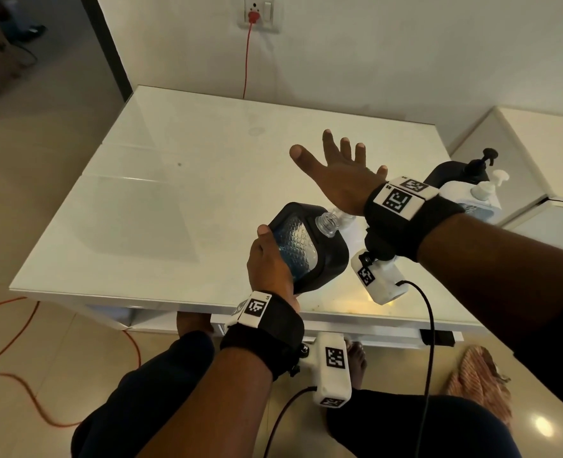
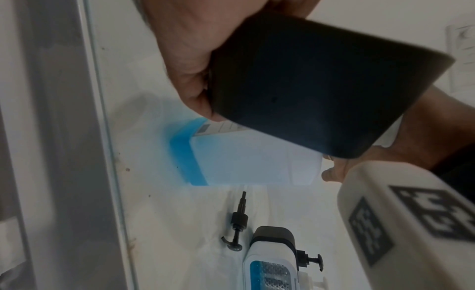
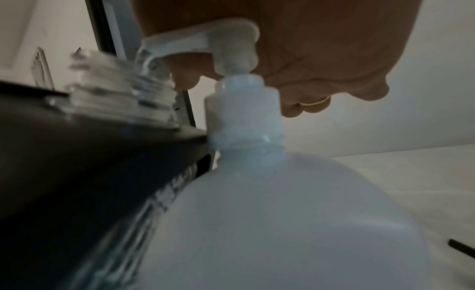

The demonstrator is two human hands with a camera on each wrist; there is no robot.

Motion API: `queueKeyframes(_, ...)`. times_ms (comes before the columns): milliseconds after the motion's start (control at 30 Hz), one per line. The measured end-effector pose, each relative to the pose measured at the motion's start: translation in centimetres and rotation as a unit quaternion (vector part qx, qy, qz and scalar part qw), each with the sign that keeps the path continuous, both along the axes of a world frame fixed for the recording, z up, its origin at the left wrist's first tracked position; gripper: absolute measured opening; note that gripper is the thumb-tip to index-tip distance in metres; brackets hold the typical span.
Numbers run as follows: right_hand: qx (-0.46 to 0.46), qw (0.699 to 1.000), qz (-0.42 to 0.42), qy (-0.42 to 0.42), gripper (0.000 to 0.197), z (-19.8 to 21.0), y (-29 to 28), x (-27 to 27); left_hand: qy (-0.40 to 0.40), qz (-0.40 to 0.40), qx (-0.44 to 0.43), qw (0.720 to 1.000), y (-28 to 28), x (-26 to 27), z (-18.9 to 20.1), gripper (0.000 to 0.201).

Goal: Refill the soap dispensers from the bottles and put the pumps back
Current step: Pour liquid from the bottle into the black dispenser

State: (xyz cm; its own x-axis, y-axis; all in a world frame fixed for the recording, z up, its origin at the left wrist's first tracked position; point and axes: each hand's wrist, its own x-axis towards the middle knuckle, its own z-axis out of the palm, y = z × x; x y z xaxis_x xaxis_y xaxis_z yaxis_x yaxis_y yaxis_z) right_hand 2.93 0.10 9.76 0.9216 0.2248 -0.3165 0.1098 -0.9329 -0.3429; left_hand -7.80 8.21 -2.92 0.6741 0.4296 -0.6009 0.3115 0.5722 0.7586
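Observation:
My left hand (image 1: 270,256) grips a black-framed soap dispenser (image 1: 306,249) with a clear textured front, tilted above the table's near edge. Its threaded neck (image 1: 328,223) has no pump on it. My right hand (image 1: 339,166) has straight, spread fingers, and its palm presses down on the white pump head (image 3: 231,36) of a translucent refill bottle (image 3: 282,213). The pump's spout (image 3: 159,50) reaches over the dispenser's neck (image 3: 123,87). A little blue soap sits at the bottom of the bottle (image 2: 244,162). A loose black pump (image 2: 237,227) lies on the table.
A second black dispenser (image 1: 452,170) with its black pump (image 1: 486,157) on and another white pump bottle (image 1: 485,190) stand at the right end of the white glass table (image 1: 174,193). A white cabinet (image 1: 538,143) stands to the right. A red cable (image 1: 25,375) lies on the floor.

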Motion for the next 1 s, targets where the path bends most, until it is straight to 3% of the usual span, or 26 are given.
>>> queueKeyframes(133,0.000,1.000,0.000,0.001,0.105,-0.3,0.0,-0.2,-0.008,0.006,-0.013,1.000,0.0,0.1,0.1,0.064)
queueKeyframes(233,0.005,1.000,0.005,0.009,0.103,0.0,0.1,-0.1,-0.013,0.013,-0.017,1.000,0.1,-0.1,0.0,0.047)
queueKeyframes(367,0.003,1.000,0.002,0.004,0.102,0.3,0.0,0.3,-0.008,0.005,-0.012,1.000,0.0,-0.1,0.0,0.064)
queueKeyframes(500,0.003,1.000,-0.003,-0.009,0.105,0.0,0.0,0.0,0.002,0.013,-0.011,1.000,-0.1,0.0,0.1,0.066)
queueKeyframes(600,-0.003,1.000,0.004,-0.021,0.105,-0.4,0.0,-0.2,-0.004,0.022,-0.009,1.000,-0.1,-0.2,0.2,0.055)
queueKeyframes(867,0.005,1.000,0.006,0.001,0.103,0.3,-0.1,0.3,0.000,0.011,-0.012,1.000,-0.2,-0.2,-0.1,0.081)
queueKeyframes(1000,0.004,1.000,0.000,-0.005,0.105,-0.1,-0.3,0.1,-0.001,0.015,-0.015,1.000,-0.2,0.0,-0.9,0.083)
